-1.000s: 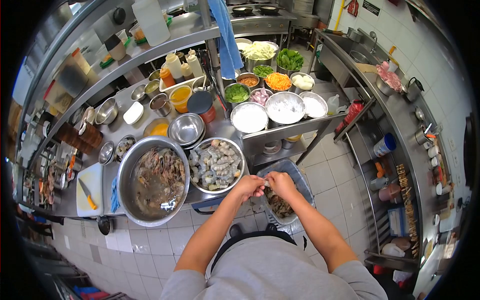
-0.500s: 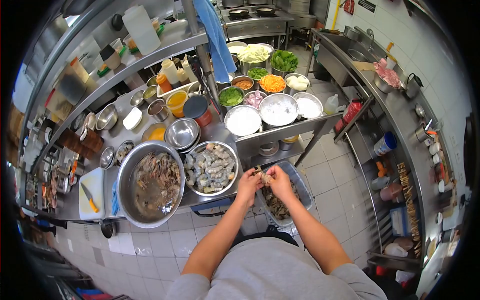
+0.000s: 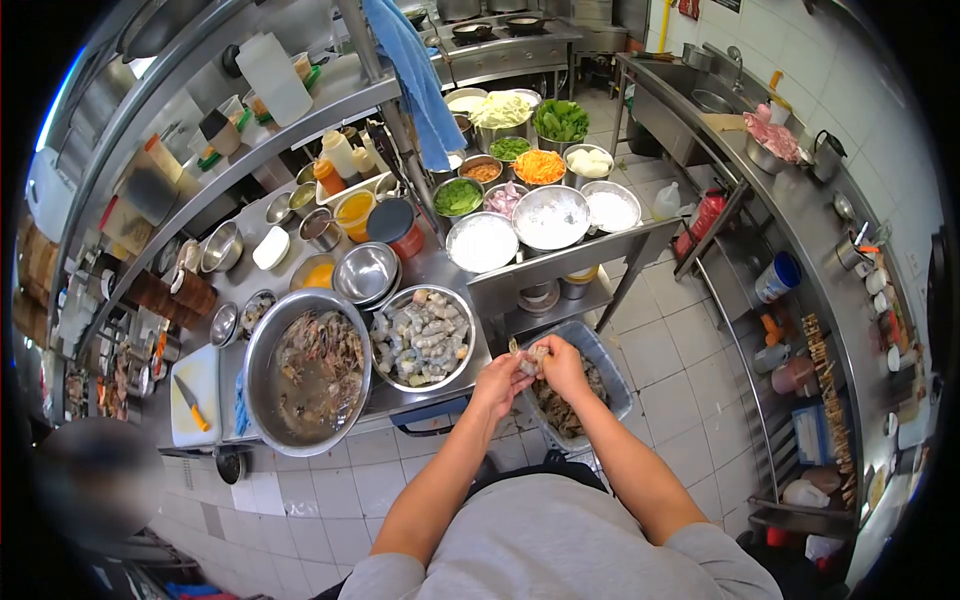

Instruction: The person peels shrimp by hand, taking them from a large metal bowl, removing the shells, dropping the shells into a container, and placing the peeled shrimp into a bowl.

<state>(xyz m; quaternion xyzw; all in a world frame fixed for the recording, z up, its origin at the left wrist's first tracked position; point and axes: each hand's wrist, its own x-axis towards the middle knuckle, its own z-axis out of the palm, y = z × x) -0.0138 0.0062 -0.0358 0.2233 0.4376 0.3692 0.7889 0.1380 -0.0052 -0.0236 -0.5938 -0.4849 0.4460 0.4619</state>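
A greyish shrimp [image 3: 529, 359] is pinched between my two hands. My left hand [image 3: 500, 383] grips it from the left, fingers curled, while my right hand [image 3: 562, 366] closes on it from the right. Fingers cover part of the shrimp. Below them on the floor side sits a clear plastic tub [image 3: 622, 398] with whole dark shrimp [image 3: 566, 412] in it. To the left on the counter, a steel bowl [image 3: 471, 362] holds a heap of peeled grey shrimp [image 3: 425, 335]. Beside that, a large metal basin [image 3: 252, 392] contains murky water with shrimp heads and shells [image 3: 325, 350].
A cutting board [image 3: 190, 365] with a yellow-handled knife [image 3: 192, 404] lies at left. Vegetable containers, including shredded carrot [image 3: 539, 167], stand beyond the counter. A steel shelf [image 3: 250, 140] overhangs the left. A sink [image 3: 670, 110] and shelving line the right. A blurred shape [image 3: 95, 480] appears lower left.
My hands stay together on the shrimp, their fingers slightly shifted and the shrimp more exposed. The view has turned a little. A blurred shape has come into view at lower left.
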